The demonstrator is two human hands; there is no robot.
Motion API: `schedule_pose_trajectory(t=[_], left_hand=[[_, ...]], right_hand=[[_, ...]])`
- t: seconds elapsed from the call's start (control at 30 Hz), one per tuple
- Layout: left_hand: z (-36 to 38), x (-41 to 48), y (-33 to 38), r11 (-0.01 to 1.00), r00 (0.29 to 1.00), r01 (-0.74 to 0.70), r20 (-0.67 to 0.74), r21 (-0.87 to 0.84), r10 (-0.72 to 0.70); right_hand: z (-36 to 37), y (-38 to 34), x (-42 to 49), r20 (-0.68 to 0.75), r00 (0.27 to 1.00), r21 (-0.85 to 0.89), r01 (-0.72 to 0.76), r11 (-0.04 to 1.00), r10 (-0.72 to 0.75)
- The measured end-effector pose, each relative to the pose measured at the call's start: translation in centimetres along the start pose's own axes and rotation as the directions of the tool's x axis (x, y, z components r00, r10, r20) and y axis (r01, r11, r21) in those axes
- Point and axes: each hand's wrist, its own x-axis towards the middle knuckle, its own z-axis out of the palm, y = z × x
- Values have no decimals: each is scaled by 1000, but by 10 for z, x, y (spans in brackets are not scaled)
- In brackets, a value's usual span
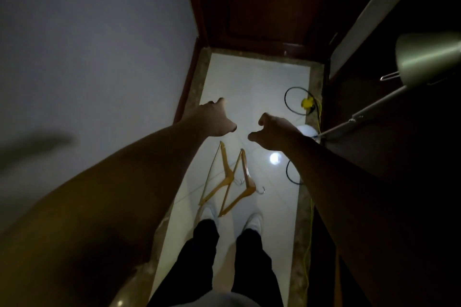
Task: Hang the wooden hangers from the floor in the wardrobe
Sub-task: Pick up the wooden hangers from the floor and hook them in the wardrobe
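Observation:
Two wooden hangers lie side by side on the pale tiled floor just in front of my white shoes, metal hooks pointing right. The left hanger (225, 169) overlaps the right hanger (245, 182) near their middles. My left hand (215, 119) is stretched out above the floor beyond the hangers, fingers loosely curled, holding nothing. At the same height, a short gap away, my right hand (273, 132) also holds nothing, fingers bent. The dark wardrobe (389, 112) stands open on the right, its inside too dark to read.
A grey lamp shade on a metal arm (424, 60) juts out at the right. A yellow cable with plug (308, 103) and black cord loops lie along the right floor edge. A dark wooden door (269, 7) closes the corridor; a plain wall (99, 57) runs on the left.

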Motion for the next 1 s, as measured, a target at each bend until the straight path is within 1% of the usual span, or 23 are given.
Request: schedule_pose_trajectory(t=[0.13,0.23,0.33,0.43,0.53,0.6,0.73,1.0], left_hand=[[47,21,-24,999,993,41,111,-7,-40],[85,37,-42,997,976,81,202,18,-83],[126,58,-62,993,951,105,287,59,-117],[172,87,-83,990,918,120,370,75,-140],[215,120,-96,991,903,111,408,78,-133],[238,144,-103,991,902,120,409,65,-136],[284,183,-123,989,889,144,434,32,-144],[392,248,-173,981,854,186,484,55,-189]], right_hand=[[56,14,16,58,995,86,-84,993,79],[98,30,23,150,978,118,-163,980,145],[141,51,42,271,940,153,-256,955,209],[189,70,69,374,883,161,-364,918,284],[229,87,91,447,850,182,-392,902,279],[250,97,108,460,844,192,-397,898,275],[299,124,147,428,845,215,-440,872,321],[420,182,238,433,826,233,-490,840,362]])
